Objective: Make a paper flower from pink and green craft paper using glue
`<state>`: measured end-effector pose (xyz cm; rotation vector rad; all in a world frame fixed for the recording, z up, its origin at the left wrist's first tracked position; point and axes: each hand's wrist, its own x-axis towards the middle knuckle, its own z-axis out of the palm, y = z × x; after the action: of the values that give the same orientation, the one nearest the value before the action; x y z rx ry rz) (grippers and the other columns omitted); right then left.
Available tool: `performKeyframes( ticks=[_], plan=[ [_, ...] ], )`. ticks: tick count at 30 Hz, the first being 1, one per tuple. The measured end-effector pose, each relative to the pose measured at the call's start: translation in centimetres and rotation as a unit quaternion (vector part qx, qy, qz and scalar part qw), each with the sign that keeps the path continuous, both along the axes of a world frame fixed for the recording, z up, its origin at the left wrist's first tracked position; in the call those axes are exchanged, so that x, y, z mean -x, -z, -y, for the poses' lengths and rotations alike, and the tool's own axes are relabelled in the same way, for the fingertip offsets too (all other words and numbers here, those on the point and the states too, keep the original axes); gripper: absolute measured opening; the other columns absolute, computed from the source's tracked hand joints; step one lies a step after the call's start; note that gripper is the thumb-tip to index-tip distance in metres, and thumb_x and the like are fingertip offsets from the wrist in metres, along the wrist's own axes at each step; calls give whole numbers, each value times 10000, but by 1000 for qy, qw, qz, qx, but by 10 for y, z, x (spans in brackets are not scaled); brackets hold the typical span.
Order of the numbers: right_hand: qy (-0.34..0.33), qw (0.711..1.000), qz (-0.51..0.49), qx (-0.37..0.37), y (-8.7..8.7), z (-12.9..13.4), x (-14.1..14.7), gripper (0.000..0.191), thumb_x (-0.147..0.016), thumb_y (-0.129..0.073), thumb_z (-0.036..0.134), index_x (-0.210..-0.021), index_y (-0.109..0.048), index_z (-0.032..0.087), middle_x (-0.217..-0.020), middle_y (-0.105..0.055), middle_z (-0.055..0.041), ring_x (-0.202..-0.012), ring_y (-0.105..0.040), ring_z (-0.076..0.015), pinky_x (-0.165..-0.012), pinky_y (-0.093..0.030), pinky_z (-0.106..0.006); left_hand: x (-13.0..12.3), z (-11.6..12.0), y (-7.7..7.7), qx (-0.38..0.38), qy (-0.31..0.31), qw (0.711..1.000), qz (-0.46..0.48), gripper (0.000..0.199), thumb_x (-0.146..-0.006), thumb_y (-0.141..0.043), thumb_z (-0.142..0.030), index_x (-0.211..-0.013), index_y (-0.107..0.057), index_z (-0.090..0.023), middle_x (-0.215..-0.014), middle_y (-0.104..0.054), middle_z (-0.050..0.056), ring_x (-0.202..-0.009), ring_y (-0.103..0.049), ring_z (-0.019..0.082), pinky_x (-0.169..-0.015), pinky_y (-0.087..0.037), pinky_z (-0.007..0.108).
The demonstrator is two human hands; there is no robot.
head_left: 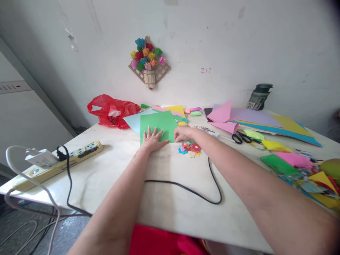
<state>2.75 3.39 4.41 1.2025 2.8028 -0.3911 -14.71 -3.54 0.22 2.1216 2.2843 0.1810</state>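
Observation:
A green sheet of paper (159, 120) lies on the white table, over light blue paper (132, 122). My left hand (153, 140) is spread flat on the sheet's lower part, fingers apart. At the sheet's lower right corner, my right hand (182, 134) has its fingers curled together; what they hold, if anything, is hidden. Just below my right hand sits a small pile of colourful paper cut-outs (190, 148).
A red plastic bag (114, 111) is at the back left, a power strip (63, 164) at the left. Scissors (241, 137), coloured sheets (255, 117), a dark bottle (259, 96) and paper scraps (313, 177) lie right. A black cable (183, 186) crosses the front.

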Motion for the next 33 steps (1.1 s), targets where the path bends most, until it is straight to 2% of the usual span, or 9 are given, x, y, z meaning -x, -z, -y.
performKeyframes(
  ticks=[10,15,23,27,33],
  plan=[
    [-15,1000,11,-12,-7,10,1,232,-631,-593,155,-838,-696,180,-719,-673,-27,-637,-577,-139,-502,-360,-193,1,-1,2,-4,4,1000,-4,832,-690,-244,-753,-1391,-224,-305,-1479,-130,11,-1329,126,293,-1051,19,502],
    [-14,999,31,-42,-12,15,-2,225,-629,-580,176,-820,-696,201,-730,-678,-16,-653,-586,-147,-504,-358,-199,1,-2,3,-3,3,1000,-8,839,-687,-235,-759,-1392,-221,-304,-1479,-132,13,-1330,124,295,-1050,16,509],
    [-16,997,52,-55,-18,21,-4,237,-677,-564,199,-873,-695,200,-741,-683,-17,-570,-578,-121,-505,-362,-201,3,-4,5,6,4,1000,-18,837,-686,-198,-771,-1391,-208,-321,-1482,-116,1,-1324,143,294,-1048,21,517],
    [-2,998,41,-41,-18,22,-3,243,-693,-567,199,-902,-692,198,-762,-685,-18,-589,-586,-122,-533,-376,-198,3,-4,5,7,2,1000,-17,825,-694,-206,-761,-1391,-212,-318,-1482,-118,4,-1325,144,289,-1048,29,513],
    [18,998,53,-14,-19,23,-4,256,-698,-554,151,-924,-671,170,-759,-678,-37,-507,-544,-95,-496,-368,-192,2,-3,5,7,2,1000,-18,828,-700,-207,-755,-1393,-213,-304,-1482,-117,10,-1324,147,290,-1047,39,513]
  ],
)
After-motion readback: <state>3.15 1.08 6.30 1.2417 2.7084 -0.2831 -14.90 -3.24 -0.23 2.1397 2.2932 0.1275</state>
